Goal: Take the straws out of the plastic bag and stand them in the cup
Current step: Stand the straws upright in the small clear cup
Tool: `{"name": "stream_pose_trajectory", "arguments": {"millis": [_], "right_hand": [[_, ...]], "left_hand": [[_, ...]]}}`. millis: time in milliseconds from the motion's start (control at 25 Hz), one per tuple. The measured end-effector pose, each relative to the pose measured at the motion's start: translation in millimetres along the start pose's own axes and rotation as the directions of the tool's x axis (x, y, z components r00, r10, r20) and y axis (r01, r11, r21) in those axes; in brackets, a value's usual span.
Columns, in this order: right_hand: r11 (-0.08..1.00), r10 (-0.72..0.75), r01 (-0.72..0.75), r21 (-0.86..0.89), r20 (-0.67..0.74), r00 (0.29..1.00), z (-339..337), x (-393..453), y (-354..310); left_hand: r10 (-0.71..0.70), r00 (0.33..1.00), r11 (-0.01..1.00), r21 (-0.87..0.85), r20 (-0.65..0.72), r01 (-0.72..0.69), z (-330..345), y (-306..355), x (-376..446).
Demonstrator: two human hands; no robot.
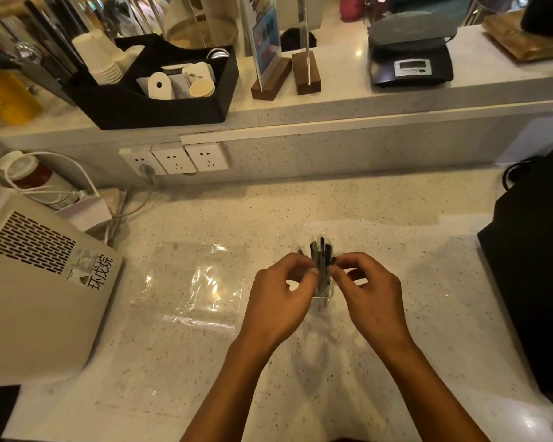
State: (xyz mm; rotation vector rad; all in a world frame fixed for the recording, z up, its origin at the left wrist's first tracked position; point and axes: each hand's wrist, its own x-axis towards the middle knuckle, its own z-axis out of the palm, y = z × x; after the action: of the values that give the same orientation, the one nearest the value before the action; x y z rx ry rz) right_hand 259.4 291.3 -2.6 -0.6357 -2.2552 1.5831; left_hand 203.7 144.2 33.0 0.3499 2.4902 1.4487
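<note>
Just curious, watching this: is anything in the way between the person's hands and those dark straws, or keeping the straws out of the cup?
Nothing visible does. The left hand and right hand already pinch the straws, which stand in the clear cup. The plastic bag lies flat to the left, apart.

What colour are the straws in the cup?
Black or very dark, the straws stand bunched between both hands; head view, the only one.

Dark straws [321, 255] stand bunched and upright in a small clear cup [323, 295] near the middle of the scene. The clear plastic bag [195, 282] lies flat and crinkled to its left.
</note>
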Motion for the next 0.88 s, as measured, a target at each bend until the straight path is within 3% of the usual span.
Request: {"name": "stream_pose_trajectory", "arguments": {"millis": [120,440,880], "right_hand": [[1.0,0.015,-0.015,0.006,0.007,1.0,1.7,1.4,-0.8],[0.999,0.024,-0.026,0.042,0.058,0.998,3.4,5.8,-2.3],[0.995,-0.028,0.013,0.097,0.151,0.988,-1.7,10.6,-4.6]], "left_hand": [[-0.063,0.998,0.991,-0.12,-0.011,0.061,1.6,-0.1,2.6],[-0.007,1.0,0.992,0.13,-0.019,0.01,9.2,-0.6,11.5],[0.017,1.0,0.994,0.111,0.001,-0.017,12.6,-0.9,12.8]]}}
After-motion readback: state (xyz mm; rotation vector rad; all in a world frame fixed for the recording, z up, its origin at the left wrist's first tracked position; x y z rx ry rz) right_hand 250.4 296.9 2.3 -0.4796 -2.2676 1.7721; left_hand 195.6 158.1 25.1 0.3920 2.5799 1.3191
